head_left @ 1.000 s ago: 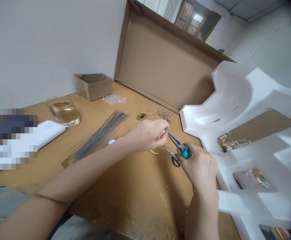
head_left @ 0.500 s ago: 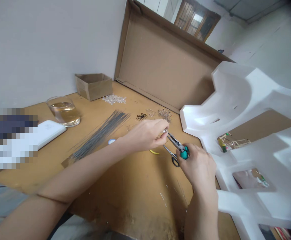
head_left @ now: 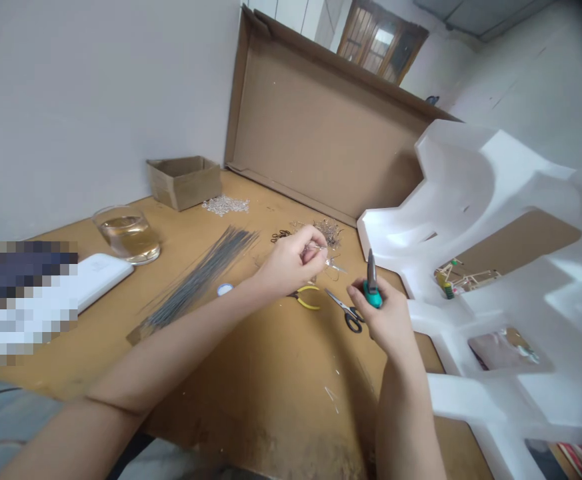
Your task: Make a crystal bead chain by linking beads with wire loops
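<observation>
My left hand [head_left: 298, 261] is closed in a pinch on a small piece of thin wire, whose exact shape is hard to make out. In my right hand [head_left: 388, 313] are green-handled pliers [head_left: 373, 283], their dark jaws pointing up and away from the wire. Black-handled scissors [head_left: 349, 315] lie on the table between the hands. A yellow-handled tool [head_left: 307, 299] rests just below my left hand, partly hidden by it. Behind that hand is a pile of small wire pieces [head_left: 328, 232], with black loops [head_left: 281, 236] beside it.
A bundle of grey wires [head_left: 203, 277] lies left of centre. Further back are a glass of liquid [head_left: 129, 235], a small cardboard box [head_left: 185, 183] and clear beads [head_left: 225, 205]. White foam packing [head_left: 511, 267] borders the right, and a large cardboard tray [head_left: 321, 127] leans behind.
The pliers have come away from my left hand's fingers and now point upward. My left hand has shifted slightly left, and the yellow-handled tool shows more.
</observation>
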`<act>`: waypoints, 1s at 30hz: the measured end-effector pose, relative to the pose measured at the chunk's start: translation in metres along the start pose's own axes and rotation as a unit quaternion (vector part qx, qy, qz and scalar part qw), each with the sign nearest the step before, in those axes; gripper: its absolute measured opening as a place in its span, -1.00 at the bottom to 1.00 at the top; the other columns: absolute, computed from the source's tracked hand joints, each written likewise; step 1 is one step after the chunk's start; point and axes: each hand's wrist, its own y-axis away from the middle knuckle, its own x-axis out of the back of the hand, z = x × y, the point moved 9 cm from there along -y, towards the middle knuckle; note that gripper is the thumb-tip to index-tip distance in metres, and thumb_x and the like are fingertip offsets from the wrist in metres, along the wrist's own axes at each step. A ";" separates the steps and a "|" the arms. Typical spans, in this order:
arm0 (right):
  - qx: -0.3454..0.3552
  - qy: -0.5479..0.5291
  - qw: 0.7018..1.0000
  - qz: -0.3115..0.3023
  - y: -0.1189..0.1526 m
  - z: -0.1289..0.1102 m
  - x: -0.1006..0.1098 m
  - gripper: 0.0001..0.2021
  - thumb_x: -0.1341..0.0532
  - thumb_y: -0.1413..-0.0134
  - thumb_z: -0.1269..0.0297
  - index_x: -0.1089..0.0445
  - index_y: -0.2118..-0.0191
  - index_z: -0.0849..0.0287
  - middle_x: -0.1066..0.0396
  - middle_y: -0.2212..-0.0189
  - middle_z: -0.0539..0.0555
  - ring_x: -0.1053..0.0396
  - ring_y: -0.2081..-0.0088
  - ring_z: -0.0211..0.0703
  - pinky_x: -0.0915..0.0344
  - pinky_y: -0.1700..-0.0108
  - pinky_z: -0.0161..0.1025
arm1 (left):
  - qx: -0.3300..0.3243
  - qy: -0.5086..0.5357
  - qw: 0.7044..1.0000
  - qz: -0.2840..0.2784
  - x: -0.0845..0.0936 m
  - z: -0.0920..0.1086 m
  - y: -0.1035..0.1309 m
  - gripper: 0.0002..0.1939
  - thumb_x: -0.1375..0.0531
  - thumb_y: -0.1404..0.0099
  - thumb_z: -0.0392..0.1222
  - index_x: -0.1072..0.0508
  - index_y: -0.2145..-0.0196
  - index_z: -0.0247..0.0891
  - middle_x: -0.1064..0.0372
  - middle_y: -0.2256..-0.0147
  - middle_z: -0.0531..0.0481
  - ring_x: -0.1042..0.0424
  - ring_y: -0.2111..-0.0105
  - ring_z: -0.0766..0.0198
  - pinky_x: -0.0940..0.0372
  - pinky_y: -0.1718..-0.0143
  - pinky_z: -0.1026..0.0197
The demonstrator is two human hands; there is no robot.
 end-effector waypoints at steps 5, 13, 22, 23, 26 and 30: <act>-0.010 -0.132 0.991 -0.006 -0.004 -0.004 -0.014 -0.68 -0.27 0.16 0.03 -0.41 0.36 0.20 -0.41 0.46 0.01 -0.30 0.44 -0.23 -0.23 0.35 -0.30 | 0.107 0.143 0.983 -0.038 -0.022 -0.021 0.002 -0.89 -0.08 -0.22 -0.17 -0.25 0.34 -0.26 -0.12 0.57 0.18 -0.20 0.62 0.49 -0.16 0.57 0.42; -0.042 -0.142 0.987 0.056 -0.008 0.011 -0.004 -0.74 -0.24 0.12 0.07 -0.34 0.45 0.20 -0.33 0.55 -0.01 -0.23 0.50 -0.25 -0.21 0.40 -0.28 | 0.181 0.153 0.958 -0.159 -0.043 -0.029 0.004 -0.87 -0.15 -0.16 -0.18 -0.33 0.40 -0.31 -0.24 0.56 0.12 -0.31 0.55 0.42 -0.27 0.45 0.32; -0.007 -0.217 0.974 -0.061 -0.013 0.011 -0.021 -0.74 -0.27 0.13 0.09 -0.34 0.46 0.20 -0.33 0.54 -0.01 -0.25 0.47 -0.24 -0.20 0.37 -0.28 | 0.139 0.131 0.937 -0.291 -0.056 -0.016 0.016 -0.72 -0.21 -0.10 -0.17 -0.40 0.22 -0.33 -0.42 0.28 -0.06 -0.38 0.32 0.33 -0.27 0.28 0.26; 0.001 -0.237 0.968 -0.076 -0.013 0.009 -0.025 -0.75 -0.27 0.13 0.09 -0.34 0.47 0.20 -0.33 0.53 0.00 -0.26 0.46 -0.23 -0.20 0.36 -0.28 | 0.135 0.134 0.931 -0.310 -0.062 -0.016 0.019 -0.76 -0.20 -0.11 -0.17 -0.40 0.26 -0.33 -0.41 0.33 -0.03 -0.37 0.37 0.34 -0.26 0.31 0.27; 0.013 -0.285 0.952 -0.110 -0.014 0.007 -0.035 -0.75 -0.28 0.12 0.10 -0.35 0.47 0.20 -0.32 0.53 0.00 -0.26 0.43 -0.22 -0.21 0.33 -0.27 | 0.130 0.126 0.929 -0.324 -0.074 -0.020 0.025 -0.82 -0.21 -0.10 -0.17 -0.35 0.37 -0.32 -0.34 0.45 0.04 -0.30 0.46 0.39 -0.21 0.40 0.30; 0.007 -0.299 0.945 -0.133 -0.017 0.009 -0.041 -0.71 -0.23 0.08 0.03 -0.35 0.45 0.21 -0.33 0.51 0.01 -0.28 0.41 -0.20 -0.23 0.30 -0.26 | 0.150 0.130 0.924 -0.328 -0.077 -0.036 0.038 -0.86 -0.16 -0.13 -0.18 -0.30 0.38 -0.30 -0.23 0.52 0.11 -0.21 0.52 0.44 -0.15 0.47 0.34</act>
